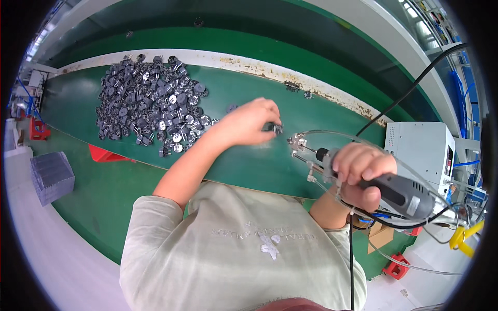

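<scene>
My left hand (253,123) reaches over the green bench and pinches a small dark grey part (276,129) between thumb and fingers. Much of that part is covered, and its exact kind cannot be made out. Just right of it, the metal-and-clear-tube nose (296,142) of an electric screwdriver (404,194) points at the part, with a small gap between them. My right hand (363,168) is wrapped round the screwdriver's grey body. To the left lies a big heap (148,98) of similar round dark parts, some showing metal prongs or shiny faces. A loose one (231,108) lies behind my left hand.
A chipped white ledge (244,65) runs along the bench's (228,168) far side, with a few stray parts (292,86) by it. A light grey machine (417,150) stands at the right. Cables and clear hoses trail from the screwdriver. Red bins (397,266) sit below.
</scene>
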A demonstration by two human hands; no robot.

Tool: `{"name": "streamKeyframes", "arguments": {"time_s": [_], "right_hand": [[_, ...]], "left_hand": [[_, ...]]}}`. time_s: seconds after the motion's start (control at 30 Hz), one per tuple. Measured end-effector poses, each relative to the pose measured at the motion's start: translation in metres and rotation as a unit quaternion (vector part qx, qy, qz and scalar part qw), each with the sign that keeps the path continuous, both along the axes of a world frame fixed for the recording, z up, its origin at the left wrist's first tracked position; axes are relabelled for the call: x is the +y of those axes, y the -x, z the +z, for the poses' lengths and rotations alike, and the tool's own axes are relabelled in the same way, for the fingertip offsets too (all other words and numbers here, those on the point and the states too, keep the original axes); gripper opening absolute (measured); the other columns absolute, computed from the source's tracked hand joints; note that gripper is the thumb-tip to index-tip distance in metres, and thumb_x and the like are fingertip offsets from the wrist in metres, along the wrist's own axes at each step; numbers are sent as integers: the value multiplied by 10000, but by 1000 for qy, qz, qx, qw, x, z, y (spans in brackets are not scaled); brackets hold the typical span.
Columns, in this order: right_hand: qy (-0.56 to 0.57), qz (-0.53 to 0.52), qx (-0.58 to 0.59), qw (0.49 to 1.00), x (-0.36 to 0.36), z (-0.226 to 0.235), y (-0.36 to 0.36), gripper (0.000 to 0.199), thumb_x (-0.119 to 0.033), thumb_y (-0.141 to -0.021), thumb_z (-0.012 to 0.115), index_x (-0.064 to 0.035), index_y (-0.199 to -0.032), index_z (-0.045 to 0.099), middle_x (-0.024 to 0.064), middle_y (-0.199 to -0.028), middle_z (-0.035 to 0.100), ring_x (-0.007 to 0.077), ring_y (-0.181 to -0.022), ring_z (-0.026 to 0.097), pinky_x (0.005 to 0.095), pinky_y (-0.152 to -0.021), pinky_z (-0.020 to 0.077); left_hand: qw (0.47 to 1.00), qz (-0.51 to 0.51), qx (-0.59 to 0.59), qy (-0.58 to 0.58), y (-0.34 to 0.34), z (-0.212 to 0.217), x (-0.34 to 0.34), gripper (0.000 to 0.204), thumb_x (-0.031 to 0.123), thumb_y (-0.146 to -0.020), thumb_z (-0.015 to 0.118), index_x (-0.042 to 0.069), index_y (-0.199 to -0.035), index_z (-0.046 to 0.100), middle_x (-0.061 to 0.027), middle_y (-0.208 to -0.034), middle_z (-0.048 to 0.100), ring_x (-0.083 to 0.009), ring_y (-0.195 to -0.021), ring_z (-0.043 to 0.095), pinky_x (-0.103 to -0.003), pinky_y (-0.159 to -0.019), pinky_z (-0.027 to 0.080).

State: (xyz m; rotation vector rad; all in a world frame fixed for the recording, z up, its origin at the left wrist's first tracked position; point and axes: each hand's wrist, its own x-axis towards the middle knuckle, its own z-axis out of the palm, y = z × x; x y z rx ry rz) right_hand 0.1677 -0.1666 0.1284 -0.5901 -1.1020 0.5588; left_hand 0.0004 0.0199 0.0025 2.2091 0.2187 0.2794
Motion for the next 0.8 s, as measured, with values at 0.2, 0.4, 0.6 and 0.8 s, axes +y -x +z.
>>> {"name": "streamKeyframes", "arguments": {"time_s": [0.2,0.4,0.6,0.8], "right_hand": [[30,-39,-3,999,10,-22,3,322,-207,-908,842,-25,-978,585,81,-710,620,214,-567,593,386,-569,531],[73,-26,-55,995,-3,-34,-6,327,-262,-930,807,-42,-1014,580,64,-708,601,214,-584,596,396,-585,525],[46,-19,-10,999,4,-37,4,344,-132,-861,890,-15,-968,586,65,-706,615,199,-575,593,385,-580,536],[75,-18,-47,996,7,-40,3,340,-304,-965,797,-55,-1026,574,49,-704,594,204,-576,599,391,-592,527]], "left_hand": [[949,218,-94,-207,-71,-2,73,394,250,-844,766,31,-1170,735,-146,-1168,691,-375,-1145,630,-463,-1010,511],[986,97,64,-123,7,53,13,483,225,-821,800,16,-1244,697,-162,-1181,656,-384,-1159,633,-463,-1011,518],[992,59,100,-56,31,12,-24,368,121,-820,786,27,-1169,718,-148,-1119,656,-354,-1088,669,-448,-935,557],[997,58,31,-28,9,-6,-33,337,164,-790,823,40,-1092,739,-123,-1058,659,-338,-1042,681,-442,-908,560]]}}
